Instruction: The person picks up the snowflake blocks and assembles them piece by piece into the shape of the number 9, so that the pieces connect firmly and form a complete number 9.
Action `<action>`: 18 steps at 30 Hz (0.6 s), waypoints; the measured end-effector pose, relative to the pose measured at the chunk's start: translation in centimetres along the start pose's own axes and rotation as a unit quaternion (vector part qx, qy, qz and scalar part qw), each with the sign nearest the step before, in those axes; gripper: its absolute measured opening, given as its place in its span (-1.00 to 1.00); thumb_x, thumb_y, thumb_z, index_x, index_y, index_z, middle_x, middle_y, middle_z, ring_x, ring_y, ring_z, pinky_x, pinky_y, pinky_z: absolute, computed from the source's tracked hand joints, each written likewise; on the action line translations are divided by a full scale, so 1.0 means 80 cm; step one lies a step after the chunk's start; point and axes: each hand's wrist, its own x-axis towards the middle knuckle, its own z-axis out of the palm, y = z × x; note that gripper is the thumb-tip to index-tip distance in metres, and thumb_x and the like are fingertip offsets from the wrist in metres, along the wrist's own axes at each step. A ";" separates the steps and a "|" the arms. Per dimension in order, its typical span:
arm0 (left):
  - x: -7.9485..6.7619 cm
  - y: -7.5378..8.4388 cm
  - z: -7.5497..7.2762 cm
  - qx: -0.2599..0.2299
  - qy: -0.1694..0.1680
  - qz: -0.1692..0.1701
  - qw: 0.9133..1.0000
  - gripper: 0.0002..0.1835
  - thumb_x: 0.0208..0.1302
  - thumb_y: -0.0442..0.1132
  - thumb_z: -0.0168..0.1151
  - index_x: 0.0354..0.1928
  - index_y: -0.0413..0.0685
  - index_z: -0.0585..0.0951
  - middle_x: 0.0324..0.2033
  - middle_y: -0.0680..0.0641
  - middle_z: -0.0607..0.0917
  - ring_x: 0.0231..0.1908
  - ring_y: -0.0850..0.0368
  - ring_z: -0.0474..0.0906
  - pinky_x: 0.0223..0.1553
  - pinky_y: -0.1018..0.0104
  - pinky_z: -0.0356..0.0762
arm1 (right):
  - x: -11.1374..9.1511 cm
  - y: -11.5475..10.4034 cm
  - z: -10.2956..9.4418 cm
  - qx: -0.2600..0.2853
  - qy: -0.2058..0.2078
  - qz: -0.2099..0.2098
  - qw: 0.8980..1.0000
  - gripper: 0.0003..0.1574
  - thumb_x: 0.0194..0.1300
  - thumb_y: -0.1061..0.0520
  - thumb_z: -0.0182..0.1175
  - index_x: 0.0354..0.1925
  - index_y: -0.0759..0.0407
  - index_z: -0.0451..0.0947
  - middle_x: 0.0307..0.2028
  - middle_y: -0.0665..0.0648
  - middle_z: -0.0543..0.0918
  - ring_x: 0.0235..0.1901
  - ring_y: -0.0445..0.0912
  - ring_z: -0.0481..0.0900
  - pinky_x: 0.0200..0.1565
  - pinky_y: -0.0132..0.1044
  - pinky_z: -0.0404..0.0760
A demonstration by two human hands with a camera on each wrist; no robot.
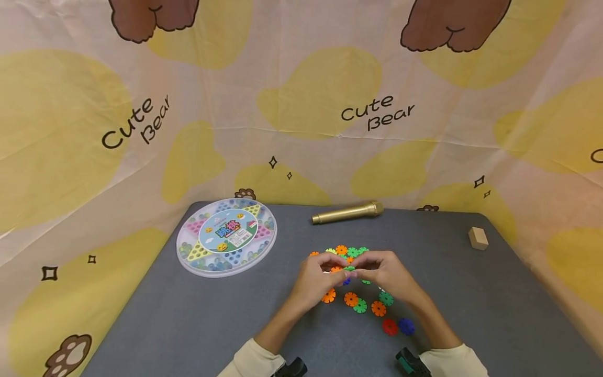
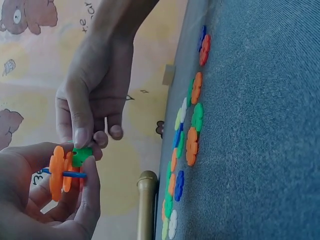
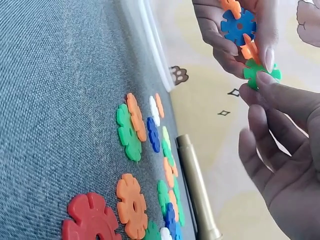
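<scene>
My left hand [image 1: 311, 280] grips a small chain of joined notched plastic discs above the table. In the right wrist view, the chain has a blue disc [image 3: 239, 27] between orange discs [image 3: 249, 50], with a green disc [image 3: 255, 75] at its end. My right hand [image 1: 393, 275] pinches that green disc between thumb and index finger, its other fingers loosely bent. The left wrist view shows an orange disc [image 2: 56, 175] face-on to the blue one, seen edgewise. Loose discs in orange [image 1: 350, 299], green [image 1: 360, 306], red [image 1: 390, 327] and blue [image 1: 406, 326] lie beneath both hands.
A round boxed board game [image 1: 193, 238] lies at the back left of the grey table [image 1: 188, 324]. Along the back edge is a gold microphone [image 1: 348, 213]. One wooden block [image 1: 478, 238] sits at the back right. A printed cloth [image 1: 306, 94] hangs behind.
</scene>
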 end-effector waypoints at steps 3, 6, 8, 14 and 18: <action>0.000 0.000 -0.002 0.018 0.004 0.006 1.000 -0.83 0.29 -0.27 0.50 -0.08 -0.07 0.82 -0.21 -0.05 0.83 -0.30 -0.16 0.80 -0.31 0.33 0.73 | 0.000 0.001 -0.001 -0.014 -0.002 -0.003 1.000 -0.91 0.34 0.10 0.49 -0.17 0.02 0.81 -0.25 0.05 0.80 -0.26 0.20 0.71 -0.23 -0.09 0.74; 0.001 0.000 -0.004 0.029 0.004 0.011 1.000 -0.84 0.32 -0.28 0.47 -0.09 -0.05 0.85 -0.22 -0.05 0.85 -0.31 -0.23 0.80 -0.30 0.30 0.75 | 0.000 0.003 -0.002 -0.015 -0.006 -0.010 1.000 -0.88 0.34 0.12 0.49 -0.14 0.02 0.81 -0.24 0.05 0.81 -0.22 0.23 0.71 -0.21 -0.07 0.75; 0.001 0.000 -0.005 0.030 0.005 0.009 0.999 -0.85 0.32 -0.28 0.46 -0.11 -0.04 0.86 -0.25 -0.04 0.85 -0.31 -0.26 0.81 -0.28 0.17 0.78 | -0.001 0.005 -0.004 -0.010 -0.008 -0.011 1.000 -0.86 0.34 0.14 0.48 -0.12 0.07 0.80 -0.22 0.08 0.81 -0.22 0.23 0.72 -0.21 -0.06 0.76; 0.001 -0.001 -0.007 0.034 0.007 0.002 0.999 -0.87 0.30 -0.28 0.48 -0.14 -0.07 0.87 -0.32 -0.05 0.86 -0.35 -0.27 0.80 -0.33 0.15 0.77 | -0.008 0.009 -0.013 -0.008 -0.013 -0.006 1.000 -0.72 0.34 0.18 0.48 -0.03 0.28 0.76 -0.19 0.14 0.81 -0.22 0.01 0.74 -0.17 -0.12 0.77; 0.001 -0.001 -0.006 0.042 0.001 0.000 0.999 -0.89 0.28 -0.27 0.50 -0.18 -0.01 0.88 -0.42 -0.04 0.82 -0.41 -0.25 0.75 -0.48 0.39 0.61 | -0.020 0.013 -0.024 -0.013 -0.016 0.007 1.000 -0.68 0.34 0.19 0.47 0.02 0.30 0.74 -0.17 0.20 0.80 -0.21 -0.04 0.74 -0.16 -0.23 0.76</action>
